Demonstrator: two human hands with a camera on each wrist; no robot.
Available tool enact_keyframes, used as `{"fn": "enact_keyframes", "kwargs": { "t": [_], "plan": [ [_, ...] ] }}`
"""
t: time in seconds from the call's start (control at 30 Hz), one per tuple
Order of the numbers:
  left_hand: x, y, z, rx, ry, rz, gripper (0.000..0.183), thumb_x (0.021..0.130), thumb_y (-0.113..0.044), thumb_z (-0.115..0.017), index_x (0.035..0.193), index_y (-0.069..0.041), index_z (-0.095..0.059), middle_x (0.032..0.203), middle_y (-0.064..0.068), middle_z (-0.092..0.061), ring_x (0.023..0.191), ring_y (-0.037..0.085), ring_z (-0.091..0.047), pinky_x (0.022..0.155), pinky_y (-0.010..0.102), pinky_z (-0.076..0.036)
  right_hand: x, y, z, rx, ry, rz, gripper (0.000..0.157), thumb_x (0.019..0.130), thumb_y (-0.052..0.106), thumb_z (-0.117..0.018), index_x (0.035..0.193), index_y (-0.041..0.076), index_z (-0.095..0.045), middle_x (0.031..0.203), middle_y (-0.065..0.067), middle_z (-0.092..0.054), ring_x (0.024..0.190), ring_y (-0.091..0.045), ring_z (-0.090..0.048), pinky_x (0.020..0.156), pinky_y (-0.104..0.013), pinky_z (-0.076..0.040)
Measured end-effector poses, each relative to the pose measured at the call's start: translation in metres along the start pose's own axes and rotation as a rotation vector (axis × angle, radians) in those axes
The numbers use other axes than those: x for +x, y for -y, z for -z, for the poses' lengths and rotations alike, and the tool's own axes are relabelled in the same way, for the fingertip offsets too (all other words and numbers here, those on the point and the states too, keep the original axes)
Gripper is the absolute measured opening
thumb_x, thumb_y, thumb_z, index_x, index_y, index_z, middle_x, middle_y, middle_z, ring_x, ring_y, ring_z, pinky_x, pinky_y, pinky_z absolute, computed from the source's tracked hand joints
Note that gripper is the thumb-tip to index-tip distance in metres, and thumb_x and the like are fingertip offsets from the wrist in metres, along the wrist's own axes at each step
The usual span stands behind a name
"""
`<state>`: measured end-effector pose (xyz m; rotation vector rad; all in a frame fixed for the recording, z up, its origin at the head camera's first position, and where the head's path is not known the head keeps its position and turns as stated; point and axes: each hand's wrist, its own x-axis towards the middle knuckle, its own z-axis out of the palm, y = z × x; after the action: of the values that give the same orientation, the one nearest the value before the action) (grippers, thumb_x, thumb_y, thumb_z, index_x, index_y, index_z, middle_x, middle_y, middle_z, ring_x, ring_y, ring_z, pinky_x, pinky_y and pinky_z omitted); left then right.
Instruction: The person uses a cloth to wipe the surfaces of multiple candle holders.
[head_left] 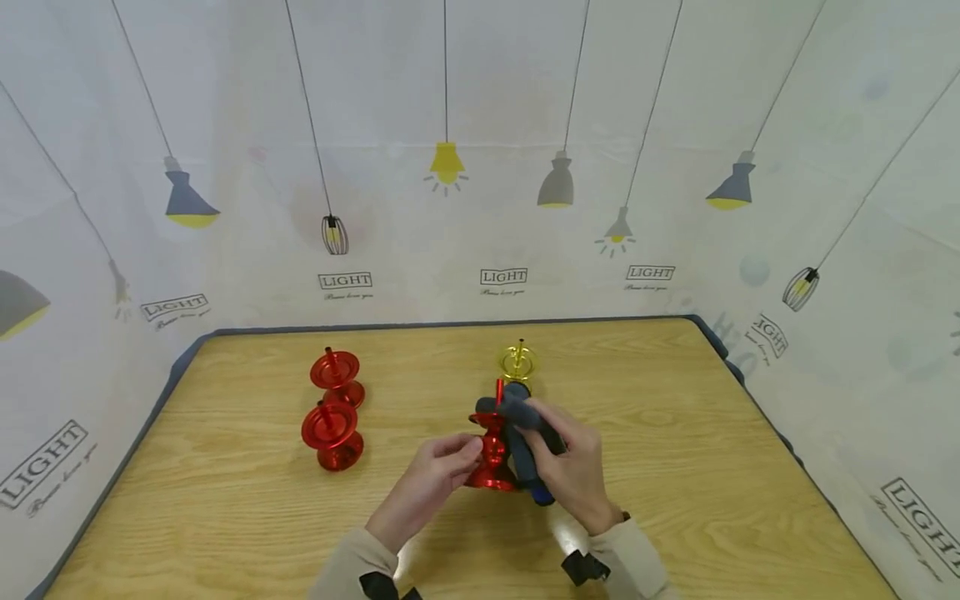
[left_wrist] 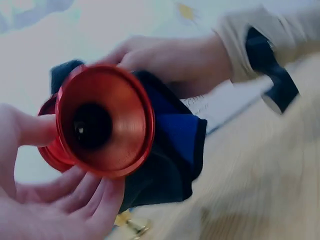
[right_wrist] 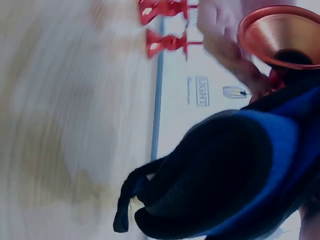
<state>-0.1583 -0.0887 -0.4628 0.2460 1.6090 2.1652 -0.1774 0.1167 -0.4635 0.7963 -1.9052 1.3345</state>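
Observation:
My left hand (head_left: 435, 473) holds a shiny red candlestick (head_left: 492, 454) by its stem, with the spike upward above the table. In the left wrist view the hollow underside of its base (left_wrist: 127, 125) faces the camera, and the thumb and fingers reach round it. On the other side my right hand (head_left: 572, 457) grips a dark grey and blue cloth (head_left: 521, 454). The cloth is bunched over the candlestick's dish and hangs down along its stem. Folds of the cloth (right_wrist: 215, 170) fill much of the right wrist view.
Two more red candlesticks, a rear one (head_left: 335, 371) and a nearer one (head_left: 330, 427), stand on the left of the wooden table (head_left: 210, 500). Behind my hands stands a gold candlestick (head_left: 517, 363), partly covered by the cloth. A lamp-printed sheet (head_left: 405, 233) surrounds the table's back and sides.

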Motion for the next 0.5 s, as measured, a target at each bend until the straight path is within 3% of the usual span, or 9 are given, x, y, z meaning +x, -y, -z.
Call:
{"fn": "enact_keyframes", "kwargs": {
  "t": [0.07, 0.17, 0.27, 0.37, 0.5],
  "plan": [
    [-0.001, -0.003, -0.006, 0.161, -0.13, -0.012, 0.038, 0.099, -0.027, -0.066, 0.123, 0.002, -0.065, 0.107, 0.003, -0.071, 0.097, 0.01, -0.066, 0.086, 0.026, -0.054, 0.001, -0.001, 0.001, -0.059, 0.007, 0.089, 0.036, 0.08, -0.013, -0.075, 0.113, 0.0, -0.073, 0.102, -0.017, -0.076, 0.095, -0.022, -0.075, 0.092, -0.018, -0.054],
    [-0.003, -0.005, -0.014, 0.35, -0.261, -0.039, 0.044, 0.092, -0.033, -0.075, 0.119, 0.001, -0.069, 0.108, 0.011, -0.073, 0.096, 0.016, -0.07, 0.083, 0.029, -0.056, 0.003, 0.0, -0.001, -0.076, 0.016, 0.171, 0.028, 0.086, -0.006, -0.074, 0.113, -0.002, -0.072, 0.102, -0.018, -0.075, 0.094, -0.029, -0.075, 0.095, -0.02, -0.053],
    [-0.002, -0.005, -0.019, 0.371, -0.307, -0.066, 0.039, 0.09, -0.03, -0.078, 0.114, 0.0, -0.071, 0.104, 0.012, -0.074, 0.093, 0.017, -0.069, 0.079, 0.028, -0.057, 0.003, 0.002, -0.002, -0.062, 0.012, 0.173, 0.026, 0.088, -0.004, -0.073, 0.114, -0.002, -0.072, 0.104, -0.018, -0.075, 0.097, -0.028, -0.074, 0.096, -0.02, -0.053],
    [-0.002, -0.003, -0.015, 0.258, -0.25, -0.063, 0.038, 0.093, -0.027, -0.075, 0.117, 0.003, -0.069, 0.103, 0.008, -0.074, 0.093, 0.013, -0.069, 0.079, 0.026, -0.055, 0.003, 0.003, -0.002, -0.026, 0.001, 0.117, 0.032, 0.083, -0.011, -0.074, 0.114, -0.001, -0.072, 0.103, -0.018, -0.075, 0.098, -0.022, -0.074, 0.094, -0.019, -0.053],
    [0.001, 0.006, -0.006, -0.039, 0.004, -0.098, 0.025, 0.101, -0.025, -0.064, 0.117, -0.007, -0.07, 0.103, -0.003, -0.075, 0.095, 0.008, -0.069, 0.084, 0.025, -0.056, 0.004, 0.007, -0.002, 0.091, -0.016, -0.029, 0.038, 0.08, -0.018, -0.074, 0.114, -0.003, -0.071, 0.106, -0.016, -0.075, 0.103, -0.01, -0.071, 0.091, -0.02, -0.055]
  ]
}}
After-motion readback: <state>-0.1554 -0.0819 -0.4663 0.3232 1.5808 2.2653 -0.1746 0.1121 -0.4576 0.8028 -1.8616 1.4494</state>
